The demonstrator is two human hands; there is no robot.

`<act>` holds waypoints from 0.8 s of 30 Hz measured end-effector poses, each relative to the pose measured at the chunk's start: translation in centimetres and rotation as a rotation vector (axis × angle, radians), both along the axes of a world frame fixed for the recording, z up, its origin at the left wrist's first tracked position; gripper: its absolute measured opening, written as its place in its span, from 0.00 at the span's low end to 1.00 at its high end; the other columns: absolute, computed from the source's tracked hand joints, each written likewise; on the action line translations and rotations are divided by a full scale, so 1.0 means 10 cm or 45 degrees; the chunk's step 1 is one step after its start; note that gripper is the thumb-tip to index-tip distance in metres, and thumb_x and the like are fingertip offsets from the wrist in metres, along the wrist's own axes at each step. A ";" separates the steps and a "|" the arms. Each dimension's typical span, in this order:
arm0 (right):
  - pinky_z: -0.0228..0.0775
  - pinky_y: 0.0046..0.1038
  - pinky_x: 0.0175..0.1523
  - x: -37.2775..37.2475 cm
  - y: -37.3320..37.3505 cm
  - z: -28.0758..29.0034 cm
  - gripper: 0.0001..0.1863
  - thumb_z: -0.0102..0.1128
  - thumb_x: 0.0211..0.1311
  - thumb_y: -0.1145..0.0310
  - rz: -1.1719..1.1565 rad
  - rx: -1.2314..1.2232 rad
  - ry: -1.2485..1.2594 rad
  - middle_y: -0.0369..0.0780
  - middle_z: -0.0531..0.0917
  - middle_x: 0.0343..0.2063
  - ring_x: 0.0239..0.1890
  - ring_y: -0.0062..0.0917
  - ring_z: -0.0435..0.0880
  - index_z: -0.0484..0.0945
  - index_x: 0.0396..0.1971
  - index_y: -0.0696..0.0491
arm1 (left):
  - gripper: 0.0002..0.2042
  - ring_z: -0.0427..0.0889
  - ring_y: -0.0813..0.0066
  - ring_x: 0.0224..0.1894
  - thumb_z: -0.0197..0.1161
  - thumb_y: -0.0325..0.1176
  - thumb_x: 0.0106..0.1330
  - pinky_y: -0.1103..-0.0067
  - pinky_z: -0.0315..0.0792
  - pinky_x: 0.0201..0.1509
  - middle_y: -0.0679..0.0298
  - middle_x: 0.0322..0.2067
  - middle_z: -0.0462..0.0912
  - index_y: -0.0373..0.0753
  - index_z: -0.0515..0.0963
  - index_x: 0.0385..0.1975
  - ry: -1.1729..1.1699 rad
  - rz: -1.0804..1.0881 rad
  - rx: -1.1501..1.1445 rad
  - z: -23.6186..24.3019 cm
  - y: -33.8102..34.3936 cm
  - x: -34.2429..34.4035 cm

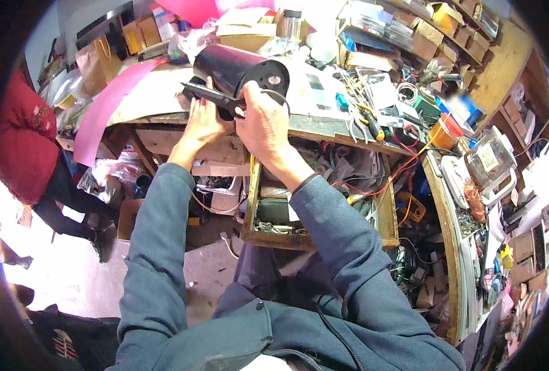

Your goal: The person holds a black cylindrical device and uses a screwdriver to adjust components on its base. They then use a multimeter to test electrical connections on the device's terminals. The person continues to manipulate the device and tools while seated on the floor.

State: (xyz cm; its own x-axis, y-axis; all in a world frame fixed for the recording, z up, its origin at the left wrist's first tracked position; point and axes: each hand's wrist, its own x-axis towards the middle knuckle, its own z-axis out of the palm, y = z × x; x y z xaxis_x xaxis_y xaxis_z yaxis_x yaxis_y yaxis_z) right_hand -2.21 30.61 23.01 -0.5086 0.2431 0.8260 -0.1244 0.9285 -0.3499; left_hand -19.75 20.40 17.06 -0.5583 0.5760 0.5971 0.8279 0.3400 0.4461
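Observation:
A black electric kettle point(228, 65), or a cylinder much like one, lies on its side on the workbench, its round end turned to the right. A pale round spot shows on that end. My left hand point(205, 120) holds the long black handle point(216, 96) from below, some fingers hidden behind it. Closed round the right part of the same handle, my right hand point(262, 127) has its thumb side up near the round end. A thin dark loop, perhaps a cord, shows beside the right hand.
Pliers and screwdrivers point(373, 123) lie on the bench to the right, near an orange container point(446, 132). An open drawer point(318, 238) full of parts juts out below my arms. Red and orange wires hang there. A person in red point(24, 142) stands at the left.

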 end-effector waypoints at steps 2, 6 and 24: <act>0.76 0.42 0.42 0.02 -0.04 0.02 0.19 0.73 0.50 0.79 0.068 0.003 0.008 0.44 0.84 0.28 0.34 0.44 0.86 0.75 0.42 0.53 | 0.73 0.50 0.37 0.82 0.84 0.53 0.44 0.57 0.48 0.86 0.38 0.79 0.53 0.32 0.35 0.83 0.045 -0.005 -0.038 0.01 -0.04 -0.08; 0.77 0.46 0.42 0.30 -0.03 0.18 0.18 0.69 0.52 0.80 0.183 0.045 0.042 0.48 0.82 0.29 0.36 0.48 0.86 0.73 0.42 0.53 | 0.79 0.54 0.37 0.80 0.89 0.57 0.36 0.56 0.51 0.84 0.35 0.78 0.54 0.29 0.35 0.82 -0.036 -0.126 0.020 0.01 -0.15 -0.12; 0.76 0.45 0.54 0.21 2.31 0.51 0.19 0.71 0.55 0.71 -0.432 0.063 -0.522 0.52 0.86 0.41 0.49 0.50 0.86 0.75 0.46 0.53 | 0.69 0.56 0.32 0.78 0.84 0.39 0.51 0.56 0.53 0.83 0.32 0.75 0.58 0.40 0.32 0.84 0.006 -0.034 -0.059 0.14 -0.17 0.13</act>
